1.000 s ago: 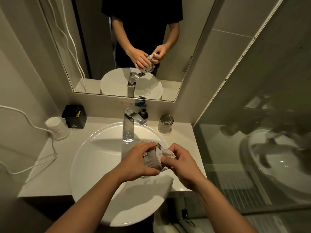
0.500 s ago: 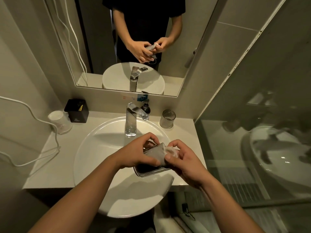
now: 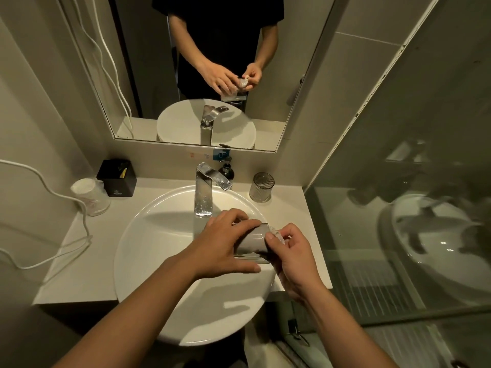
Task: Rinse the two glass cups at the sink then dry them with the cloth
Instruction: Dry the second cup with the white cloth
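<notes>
left hand [image 3: 225, 248] gripping glass cup [image 3: 253, 243], right hand [image 3: 295, 258] pinching cloth [image 3: 276, 233]

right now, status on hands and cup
Left hand grips cup over sink. Right hand pinches cloth against it. Second cup on counter by tap, clear of hands.

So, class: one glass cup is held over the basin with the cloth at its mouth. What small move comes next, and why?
Probably twist the cloth deeper inside. The left hand grips the glass cup on its side over the basin, and the right hand pinches the cloth only at its mouth, so the inside likely isn't wiped yet.
</notes>
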A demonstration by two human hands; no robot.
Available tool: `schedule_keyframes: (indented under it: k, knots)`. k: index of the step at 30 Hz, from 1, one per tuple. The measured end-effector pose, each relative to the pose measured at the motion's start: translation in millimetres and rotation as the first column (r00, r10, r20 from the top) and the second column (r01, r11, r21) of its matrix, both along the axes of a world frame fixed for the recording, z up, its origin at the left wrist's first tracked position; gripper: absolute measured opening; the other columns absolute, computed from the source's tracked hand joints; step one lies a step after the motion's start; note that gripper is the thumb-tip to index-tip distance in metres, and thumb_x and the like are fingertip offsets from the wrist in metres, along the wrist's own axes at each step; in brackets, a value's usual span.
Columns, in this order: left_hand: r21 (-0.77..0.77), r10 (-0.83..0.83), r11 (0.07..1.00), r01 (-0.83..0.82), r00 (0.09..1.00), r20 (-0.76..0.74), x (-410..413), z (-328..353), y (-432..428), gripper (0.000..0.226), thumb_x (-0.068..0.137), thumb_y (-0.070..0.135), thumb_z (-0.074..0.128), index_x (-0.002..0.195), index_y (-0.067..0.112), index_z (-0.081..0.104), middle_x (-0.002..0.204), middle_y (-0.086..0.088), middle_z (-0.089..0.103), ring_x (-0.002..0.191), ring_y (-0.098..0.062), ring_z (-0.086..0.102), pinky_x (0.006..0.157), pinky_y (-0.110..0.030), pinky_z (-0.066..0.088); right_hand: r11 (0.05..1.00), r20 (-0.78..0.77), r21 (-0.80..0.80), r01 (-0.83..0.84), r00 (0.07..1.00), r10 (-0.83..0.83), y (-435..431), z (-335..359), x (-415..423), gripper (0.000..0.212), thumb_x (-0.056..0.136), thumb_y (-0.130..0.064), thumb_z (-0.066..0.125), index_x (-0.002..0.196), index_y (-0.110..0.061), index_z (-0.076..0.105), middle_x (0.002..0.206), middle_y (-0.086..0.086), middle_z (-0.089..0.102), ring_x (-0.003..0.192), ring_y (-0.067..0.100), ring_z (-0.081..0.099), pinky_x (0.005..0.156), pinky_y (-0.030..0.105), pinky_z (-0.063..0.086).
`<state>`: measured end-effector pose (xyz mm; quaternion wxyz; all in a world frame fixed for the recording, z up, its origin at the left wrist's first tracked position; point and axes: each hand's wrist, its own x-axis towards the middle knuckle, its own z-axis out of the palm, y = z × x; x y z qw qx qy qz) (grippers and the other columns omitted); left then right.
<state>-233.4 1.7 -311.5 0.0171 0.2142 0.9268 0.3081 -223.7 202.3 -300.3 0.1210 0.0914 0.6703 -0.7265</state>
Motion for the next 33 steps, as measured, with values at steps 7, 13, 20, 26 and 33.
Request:
schedule_keyframes:
  k: [7,13,20,26,33]
  knots:
    - [0.0,0.002,1.0,-0.002,0.999,0.034,-3.9,-4.1,-2.4,0.091,0.071,0.068,0.076,0.151,0.041,0.04,0.138,0.014,0.049,0.127,-0.01,0.044,0.109,-0.039,0.045,0.994,-0.014,-0.106,-0.013,1.0,0.012,-2.0,-0.3,0.5,0.023,0.1,-0.01,0.065,0.113,-0.027,0.07,0.12,0.018,0.068,0.111,0.039,0.069,0.083,0.045,0.063]
    - [0.034,-0.017,0.999,0.014,0.995,0.102,-8.3,4.3,-3.7,0.093,0.071,0.063,0.081,0.152,0.037,0.044,0.136,0.011,0.052,0.122,-0.009,0.046,0.104,-0.031,0.044,0.997,-0.035,-0.073,-0.041,0.999,0.039,4.0,-2.4,3.8,0.008,0.095,-0.012,0.071,0.099,-0.018,0.074,0.116,0.018,0.07,0.112,0.042,0.068,0.091,0.054,0.061]
    - [0.184,-0.051,0.983,-0.002,0.958,0.284,-12.8,3.2,-10.3,0.093,0.068,0.055,0.09,0.148,0.035,0.047,0.133,0.009,0.06,0.117,-0.007,0.058,0.1,-0.023,0.049,0.985,-0.087,-0.124,-0.119,0.99,0.109,7.1,3.3,8.5,0.018,0.081,-0.007,0.084,0.092,-0.014,0.072,0.105,0.016,0.072,0.096,0.036,0.071,0.083,0.044,0.063]
    - [0.025,-0.015,1.0,0.013,0.996,0.088,-2.1,0.2,4.4,0.079,0.074,0.066,0.074,0.141,0.038,0.042,0.136,0.009,0.046,0.125,-0.012,0.046,0.104,-0.031,0.042,0.994,-0.026,-0.094,0.056,0.998,-0.059,0.5,-0.1,4.9,0.02,0.09,0.0,0.075,0.084,-0.019,0.072,0.107,0.022,0.071,0.1,0.04,0.072,0.08,0.046,0.062]
    - [-0.041,0.015,0.999,-0.013,0.999,0.047,-1.7,-4.7,0.0,0.095,0.064,0.07,0.08,0.147,0.037,0.045,0.128,0.012,0.046,0.117,-0.01,0.043,0.103,-0.033,0.045,0.986,0.015,-0.167,0.016,1.0,-0.014,-4.3,-6.4,8.3,0.012,0.087,-0.006,0.08,0.088,-0.015,0.071,0.113,0.03,0.068,0.1,0.04,0.072,0.089,0.051,0.061]
